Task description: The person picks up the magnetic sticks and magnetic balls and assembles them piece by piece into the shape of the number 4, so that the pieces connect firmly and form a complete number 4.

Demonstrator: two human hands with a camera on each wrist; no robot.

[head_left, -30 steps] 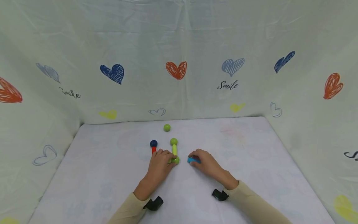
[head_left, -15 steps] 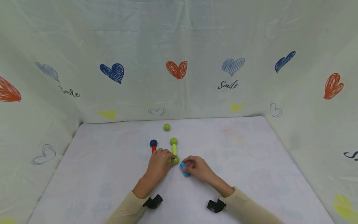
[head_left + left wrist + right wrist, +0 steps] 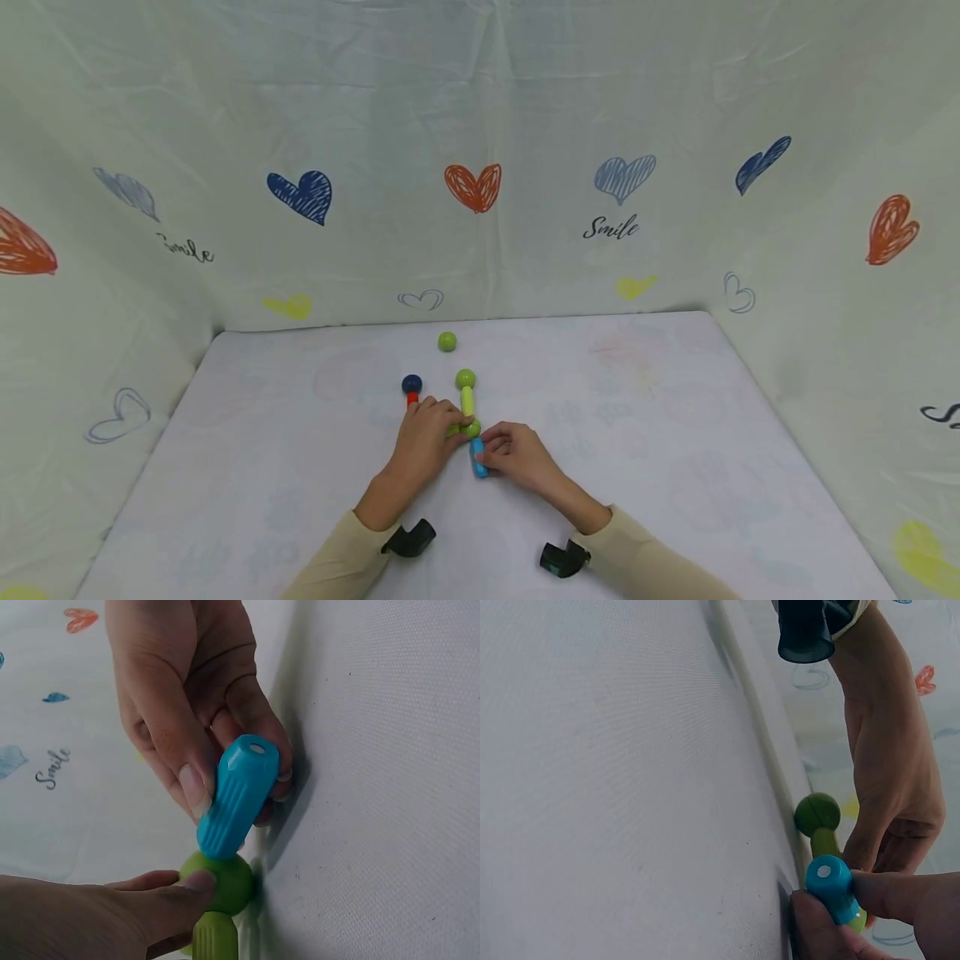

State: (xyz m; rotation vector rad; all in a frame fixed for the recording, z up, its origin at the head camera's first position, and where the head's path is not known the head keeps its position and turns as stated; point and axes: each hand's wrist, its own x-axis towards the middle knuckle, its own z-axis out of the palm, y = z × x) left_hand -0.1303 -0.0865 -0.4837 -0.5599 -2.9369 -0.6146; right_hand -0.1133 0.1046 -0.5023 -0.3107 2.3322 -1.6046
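My left hand (image 3: pixel 423 435) pinches the nearest green ball (image 3: pixel 471 429) of a ball-and-stick build between thumb and finger. From this ball a light green stick (image 3: pixel 468 402) runs away to a second green ball (image 3: pixel 466 379). Another green stick (image 3: pixel 215 935) meets the held ball and passes under the left hand. My right hand (image 3: pixel 521 454) holds a blue magnetic building stick (image 3: pixel 238 796), ribbed, with a small silvery disc on its free end. The stick's other end is right at the held ball, and it tilts toward me.
Left of the build, a dark blue ball (image 3: pixel 412 384) tops a red stick (image 3: pixel 412 399), partly hidden by the left hand. A loose green ball (image 3: pixel 447 342) lies farther back on the white-covered table (image 3: pixel 637 400). A white curtain (image 3: pixel 540 100) with printed hearts hangs behind.
My right hand has brought the blue stick leftward and toward me, turning it from sideways to lengthwise, up to the green ball. The left hand stays in place.
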